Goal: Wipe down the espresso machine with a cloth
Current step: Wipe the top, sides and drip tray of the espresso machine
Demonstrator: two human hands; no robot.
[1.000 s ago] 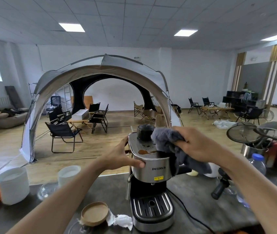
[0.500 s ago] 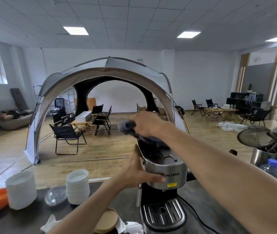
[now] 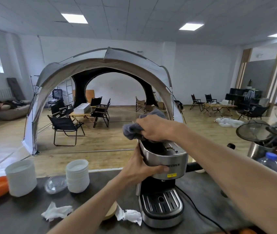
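Right, nearest on the dark grey countertop [image 3: 24, 215]: two crumpled white paper tissues [image 3: 57, 211], then the stainless-steel and black espresso machine [image 3: 161, 186] standing upright. Left hand [image 3: 141, 168] clamps its front-left corner, thumb across the steel face, fingers wrapped round the side. Right hand [image 3: 154, 128] sits on the machine's top rear, fingers closed over a bunched grey cloth [image 3: 134, 128] that sticks out left past the fingertips. Beyond: beige dome tent [image 3: 100, 65] with black folding chairs [image 3: 65, 126].
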